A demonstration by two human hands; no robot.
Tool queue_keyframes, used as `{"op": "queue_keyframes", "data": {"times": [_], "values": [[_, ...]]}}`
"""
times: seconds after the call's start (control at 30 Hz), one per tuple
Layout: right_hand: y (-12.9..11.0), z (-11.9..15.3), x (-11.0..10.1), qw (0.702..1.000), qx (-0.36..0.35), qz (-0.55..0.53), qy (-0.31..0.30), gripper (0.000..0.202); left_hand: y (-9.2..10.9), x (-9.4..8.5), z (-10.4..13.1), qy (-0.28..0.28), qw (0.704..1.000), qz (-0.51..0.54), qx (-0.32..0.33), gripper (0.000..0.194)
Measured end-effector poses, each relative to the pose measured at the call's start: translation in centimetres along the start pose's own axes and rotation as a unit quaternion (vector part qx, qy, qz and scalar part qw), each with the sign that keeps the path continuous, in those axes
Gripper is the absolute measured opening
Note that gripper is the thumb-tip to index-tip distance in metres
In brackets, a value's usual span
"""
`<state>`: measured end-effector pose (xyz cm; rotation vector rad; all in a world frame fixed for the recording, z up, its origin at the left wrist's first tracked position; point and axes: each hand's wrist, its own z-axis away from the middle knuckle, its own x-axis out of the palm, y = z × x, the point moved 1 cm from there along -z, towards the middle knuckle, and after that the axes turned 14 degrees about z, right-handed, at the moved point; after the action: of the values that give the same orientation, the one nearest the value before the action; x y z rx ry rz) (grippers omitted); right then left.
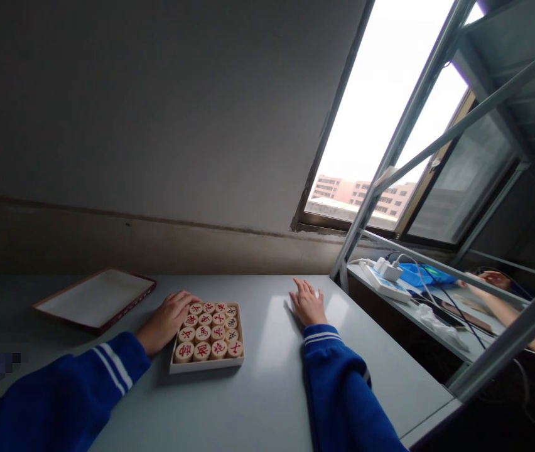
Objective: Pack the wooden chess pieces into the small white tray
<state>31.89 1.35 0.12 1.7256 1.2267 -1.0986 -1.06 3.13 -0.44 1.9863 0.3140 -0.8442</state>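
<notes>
A shallow white box (207, 365) lies on the grey table, filled with rows of round wooden Chinese chess pieces (204, 333). Most pieces carry red characters; several at the right side have dark ones. My left hand (169, 319) rests against the box's left side, fingers reaching to its far left corner; its thumb is hidden and I cannot tell whether it grips the box. To the right of the box, apart from it, my right hand (308, 304) is over the tabletop with fingers spread and nothing in them. The box lid (98, 295) lies inside up at the far left.
A metal bed frame (456, 135) rises along the table's (267, 408) right side. Beyond it, a power strip (385, 282), cables and a blue tray (425, 274) lie on another desk, where another person's arms (507, 311) show. A wall and window stand behind.
</notes>
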Motion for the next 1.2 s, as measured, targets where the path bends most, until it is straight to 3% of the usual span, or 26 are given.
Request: {"op": "queue_keyframes", "data": {"times": [0.1,0.17,0.27,0.37,0.5,0.8,1.2], "values": [[-1.6,0.4,-1.4,0.992,-0.056,-0.090,0.070,0.037,-0.3,0.1,-0.1,0.005,1.000,-0.001,0.008,0.037],[-3.3,1.2,-2.5,0.972,-0.141,-0.171,0.081,0.029,-0.5,0.2,-0.1,0.006,1.000,-0.002,0.010,0.038],[-6.4,3.1,-3.9,0.924,-0.279,-0.256,0.050,0.023,-0.7,0.3,-0.2,0.004,1.000,-0.005,0.005,0.038],[-8.6,4.9,-4.6,0.895,-0.345,-0.281,-0.002,0.025,-0.7,0.3,-0.2,0.009,1.000,-0.006,0.004,0.038],[-9.5,5.7,-4.6,0.886,-0.361,-0.290,-0.027,0.022,-0.7,0.3,-0.2,0.018,1.000,-0.007,0.012,0.037],[-8.9,5.6,-5.6,0.880,-0.361,-0.297,-0.083,0.024,-0.4,0.1,0.0,0.020,1.000,-0.007,0.021,0.037],[-8.6,5.4,-6.1,0.815,-0.397,-0.407,-0.111,0.022,-0.2,0.0,0.0,0.013,1.000,0.009,0.007,0.037]]}}
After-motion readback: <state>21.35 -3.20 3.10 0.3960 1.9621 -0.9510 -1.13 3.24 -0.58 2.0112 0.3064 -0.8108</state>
